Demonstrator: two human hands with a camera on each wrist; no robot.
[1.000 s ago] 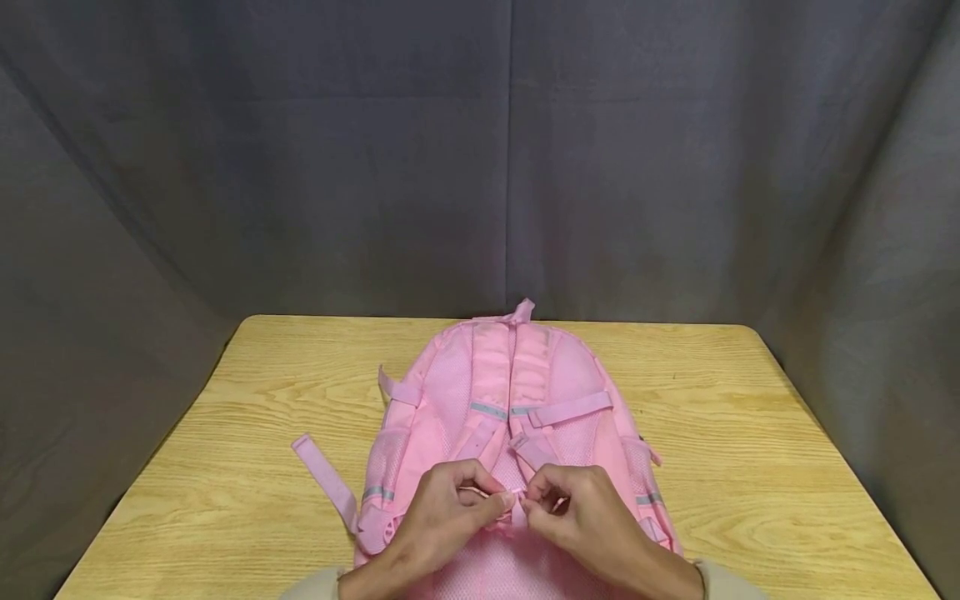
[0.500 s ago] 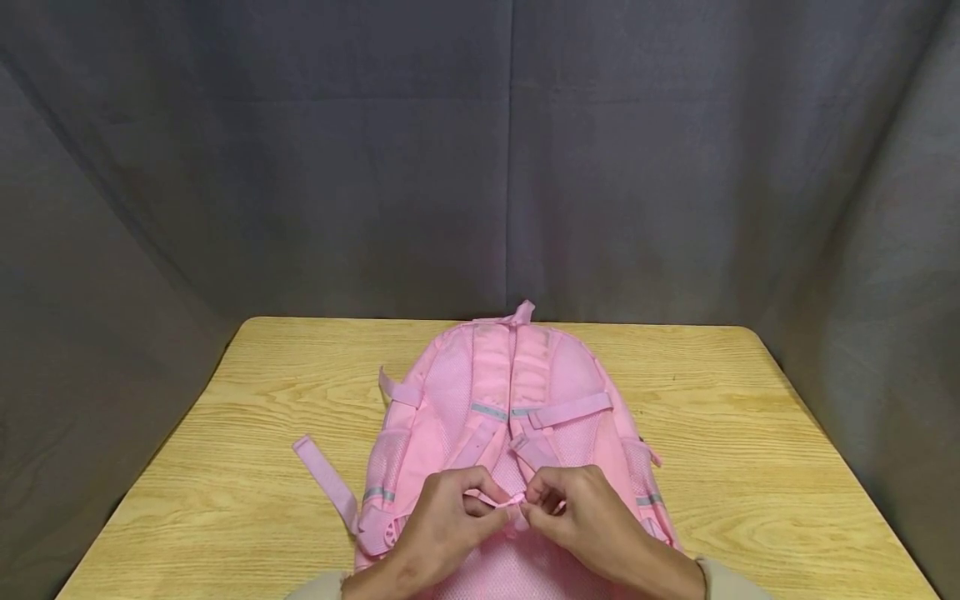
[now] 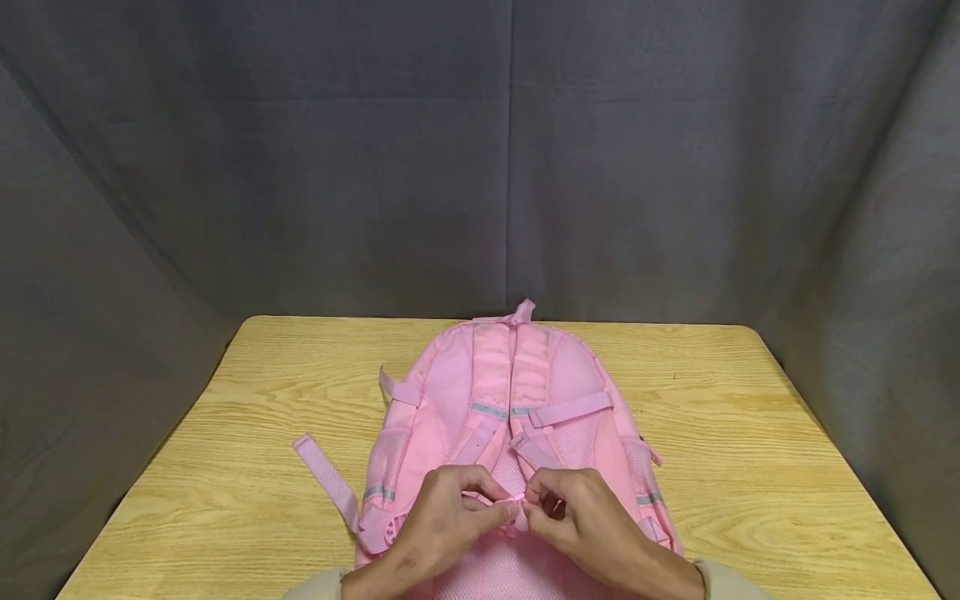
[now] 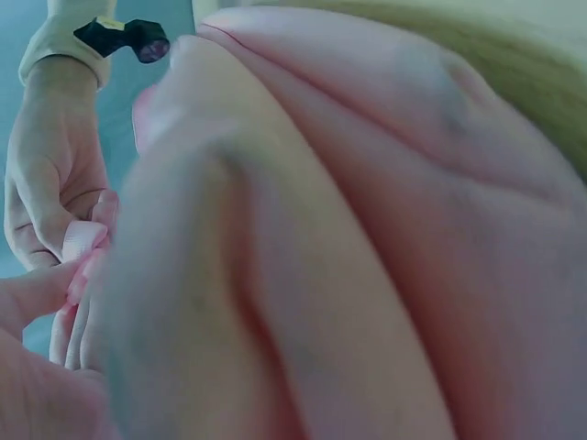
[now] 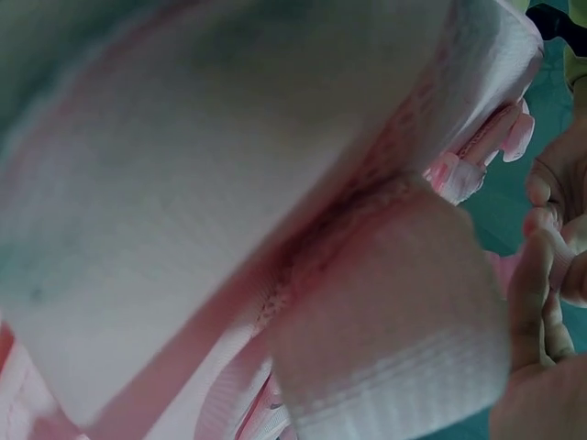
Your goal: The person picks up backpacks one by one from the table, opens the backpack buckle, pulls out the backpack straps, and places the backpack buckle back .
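Note:
A pink backpack [image 3: 442, 367] lies on the table with its shoulder straps [image 3: 491, 367] facing up. Over its lower middle, my left hand [image 3: 450, 512] and right hand [image 3: 588, 517] meet, fingertips almost together. Between them they pinch a short piece of pink webbing strap [image 3: 521, 521], mostly covered by the fingers. In the left wrist view the webbing [image 4: 84, 238] shows pale pink and ribbed at the fingertips. A blurred pink strap fills much of the right wrist view, with both hands at its right edge.
A loose strap end [image 3: 326, 479] sticks out left of the backpack onto the wooden table [image 3: 750, 467]. Another strap [image 3: 572, 410] crosses the right shoulder strap. Mesh side pockets [image 3: 639, 467] flank the bag. Grey curtains [image 3: 375, 167] hang behind and beside the table.
The hands stay in nearly the same place. The webbing between the fingertips has tilted and shifted slightly, and the left thumb has moved a little. The backpack has not moved.

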